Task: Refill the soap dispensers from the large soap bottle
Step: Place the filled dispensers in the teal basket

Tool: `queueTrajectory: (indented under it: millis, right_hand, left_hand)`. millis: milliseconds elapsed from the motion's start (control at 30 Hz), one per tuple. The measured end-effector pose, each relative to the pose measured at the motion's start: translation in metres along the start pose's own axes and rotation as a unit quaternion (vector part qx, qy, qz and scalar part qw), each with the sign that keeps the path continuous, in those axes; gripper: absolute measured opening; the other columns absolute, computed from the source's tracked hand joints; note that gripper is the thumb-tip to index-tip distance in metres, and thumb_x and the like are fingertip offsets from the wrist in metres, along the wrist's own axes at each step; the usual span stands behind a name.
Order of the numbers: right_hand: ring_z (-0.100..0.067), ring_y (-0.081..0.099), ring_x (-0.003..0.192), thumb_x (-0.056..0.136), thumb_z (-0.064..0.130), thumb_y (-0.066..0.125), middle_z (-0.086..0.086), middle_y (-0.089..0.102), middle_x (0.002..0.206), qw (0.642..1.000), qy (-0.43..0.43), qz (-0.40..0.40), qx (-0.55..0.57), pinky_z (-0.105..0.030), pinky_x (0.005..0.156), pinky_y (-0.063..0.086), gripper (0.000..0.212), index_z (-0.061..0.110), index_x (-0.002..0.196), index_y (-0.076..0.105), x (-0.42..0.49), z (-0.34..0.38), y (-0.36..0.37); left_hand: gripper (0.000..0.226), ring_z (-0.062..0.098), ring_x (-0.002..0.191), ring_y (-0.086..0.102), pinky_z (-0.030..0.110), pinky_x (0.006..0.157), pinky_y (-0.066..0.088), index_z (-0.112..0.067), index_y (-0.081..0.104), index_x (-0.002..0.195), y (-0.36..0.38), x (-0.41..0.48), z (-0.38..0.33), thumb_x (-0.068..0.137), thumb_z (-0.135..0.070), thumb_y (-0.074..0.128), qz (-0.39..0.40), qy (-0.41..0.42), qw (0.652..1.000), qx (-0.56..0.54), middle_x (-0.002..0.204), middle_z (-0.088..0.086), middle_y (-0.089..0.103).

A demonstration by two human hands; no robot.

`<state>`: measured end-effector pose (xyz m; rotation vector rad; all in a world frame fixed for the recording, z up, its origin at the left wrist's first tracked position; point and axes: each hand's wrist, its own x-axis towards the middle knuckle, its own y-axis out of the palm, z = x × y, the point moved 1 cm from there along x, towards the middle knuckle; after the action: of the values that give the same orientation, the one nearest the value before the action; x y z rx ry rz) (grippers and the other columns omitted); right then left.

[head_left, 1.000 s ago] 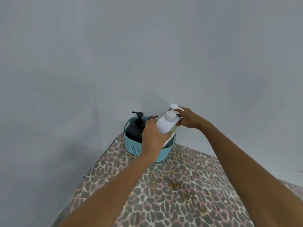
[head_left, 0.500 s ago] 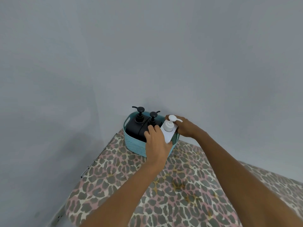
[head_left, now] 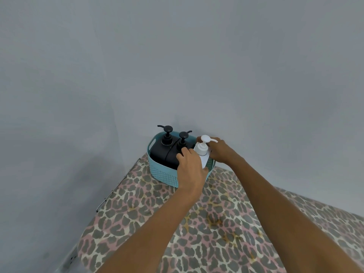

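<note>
Just below the middle of the frame, a teal basket [head_left: 163, 174] sits at the far corner of a table covered with a leopard-print cloth [head_left: 137, 217], against a plain grey wall [head_left: 177, 56]. The white pump bottle [head_left: 202, 149] stands in the right end of the basket. Only its pump head, collar and a strip of its body show, and its spout points toward the frame's right.

The left hand [head_left: 190, 168] covers the bottle's near side, with its fingers curled over the top and its thumb on the lower part of the white body. It grips the bottle, and its knuckles touch or almost touch the second black dispenser [head_left: 182, 143]. The right hand [head_left: 220, 152] wraps the far side at the neck. One fingertip [head_left: 199, 138] peeks out behind the pump head, and the other fingers are hidden.

The first black dispenser [head_left: 161, 149] fills the basket's left end, and the two dark bodies press together. How deep any bottle sits is hidden by the basket wall. A thin metal rail [head_left: 118, 186] runs along the table's left edge. Both forearms are cut off by the bottom of the frame.
</note>
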<state>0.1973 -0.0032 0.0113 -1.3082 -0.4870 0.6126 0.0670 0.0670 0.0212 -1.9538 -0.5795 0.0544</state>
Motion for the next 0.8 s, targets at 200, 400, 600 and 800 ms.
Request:
queueTrajectory:
  millis: [200,400,600,800]
  right_hand:
    - [-0.03,0.049,0.116,0.092,0.004,0.043,-0.011,0.053,0.131,1.0,0.005,-0.007,0.027,-0.037,0.101,0.035,0.039,0.009,0.13,0.049,-0.006,0.004,0.002]
    - [-0.034,0.05,0.111,0.089,-0.002,0.041,-0.016,0.054,0.127,0.999,0.03,-0.009,0.029,-0.036,0.094,0.036,0.052,0.012,0.138,0.037,-0.016,0.007,0.007]
    - [-0.029,0.054,0.114,0.088,0.004,0.052,-0.014,0.056,0.13,0.978,0.033,-0.08,0.188,-0.028,0.093,0.04,0.047,0.012,0.134,0.047,-0.048,0.01,0.005]
    - [-0.02,0.048,0.124,0.088,0.008,0.058,-0.009,0.053,0.135,0.966,0.048,-0.114,0.227,-0.014,0.098,0.029,0.04,0.007,0.128,0.052,-0.093,0.005,-0.002]
  left_hand:
    - [0.038,0.02,0.101,0.043,0.023,0.08,0.042,-0.002,0.048,0.117,0.003,-0.005,-0.004,0.093,-0.031,0.05,0.036,0.001,0.999,0.017,0.121,0.013,0.039]
    - [0.049,0.008,0.041,0.047,0.012,0.029,0.03,-0.011,0.059,0.043,0.009,-0.008,-0.008,0.017,-0.031,0.096,0.002,0.009,0.996,0.087,0.054,0.002,0.053]
    - [0.041,0.006,0.033,0.051,0.012,0.031,0.034,-0.012,0.058,0.043,-0.002,-0.017,-0.006,0.029,-0.021,0.095,0.008,0.053,0.988,0.144,0.041,0.002,0.054]
    - [0.02,0.02,0.103,0.06,0.025,0.079,0.048,-0.004,0.052,0.107,-0.005,-0.031,-0.004,0.098,-0.01,0.035,0.029,0.079,0.989,0.119,0.112,0.011,0.06]
